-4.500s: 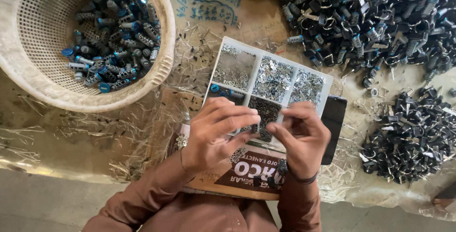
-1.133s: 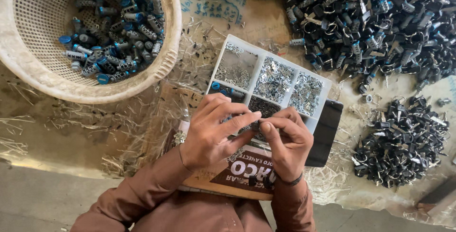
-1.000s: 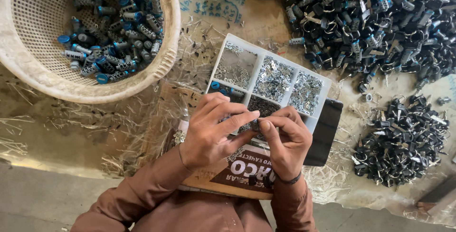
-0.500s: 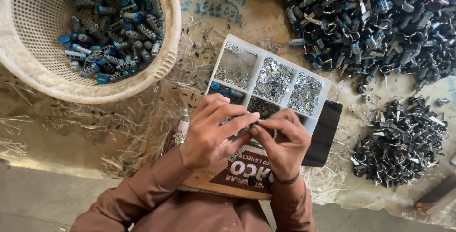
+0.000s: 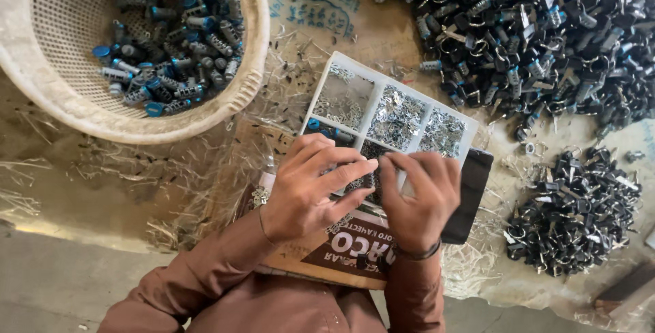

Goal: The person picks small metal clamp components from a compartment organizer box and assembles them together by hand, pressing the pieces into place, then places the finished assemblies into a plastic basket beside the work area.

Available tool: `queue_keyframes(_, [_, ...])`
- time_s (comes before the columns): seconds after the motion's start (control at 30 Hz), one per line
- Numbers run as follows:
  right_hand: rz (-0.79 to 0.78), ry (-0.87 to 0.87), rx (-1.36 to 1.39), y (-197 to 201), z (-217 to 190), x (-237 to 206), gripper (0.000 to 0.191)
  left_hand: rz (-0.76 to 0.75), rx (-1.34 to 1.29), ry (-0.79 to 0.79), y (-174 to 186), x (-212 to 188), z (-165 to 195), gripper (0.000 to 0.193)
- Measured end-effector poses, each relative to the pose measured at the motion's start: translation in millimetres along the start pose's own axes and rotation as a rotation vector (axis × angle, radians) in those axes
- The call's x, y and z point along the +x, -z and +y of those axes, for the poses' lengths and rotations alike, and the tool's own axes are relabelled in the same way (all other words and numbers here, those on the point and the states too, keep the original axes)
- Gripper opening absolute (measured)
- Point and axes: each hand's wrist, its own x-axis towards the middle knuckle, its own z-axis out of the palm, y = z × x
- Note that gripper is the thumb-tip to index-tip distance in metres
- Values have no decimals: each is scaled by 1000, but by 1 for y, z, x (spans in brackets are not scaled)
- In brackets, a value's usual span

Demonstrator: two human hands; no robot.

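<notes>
1. The big pile of dark metal parts [image 5: 539, 29] fills the upper right; a smaller heap [image 5: 576, 207] lies below it.
2. The white basket [image 5: 58, 94] holds blue-capped pieces.
3. The compartment tray [image 5: 392, 111] rests on a cardboard box [image 5: 321, 251] (an unsteady base, I judge; a nudge could spill it).
4. Left hand [image 5: 310, 190] and right hand [image 5: 419, 193] meet fingertip to fingertip over the tray, pinching something too small to make out.
</notes>
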Motion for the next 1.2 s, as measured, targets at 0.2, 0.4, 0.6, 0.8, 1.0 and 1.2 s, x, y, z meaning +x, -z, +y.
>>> queue_keyframes(0.2, [-47,-384,635,9,-4,-11,7,4,17,2,0,0,1,45])
queue_keyframes(0.4, [-113,-251,655,3,-7,-9,7,17,10,-11,0,-1,-2,47])
queue_keyframes(0.6, [-106,-235,631,3,-8,-9,5,11,19,-22,-1,-2,-3,47])
queue_keyframes(0.8, [-124,-289,687,-2,1,-10,10,3,60,-45,0,-2,-3,47])
queue_keyframes(1.0, [-16,-279,449,0,0,0,17,7,41,-23,2,0,-1,44])
queue_keyframes(1.2, [-75,49,-50,-4,-7,5,21,14,19,-17,0,0,0,39])
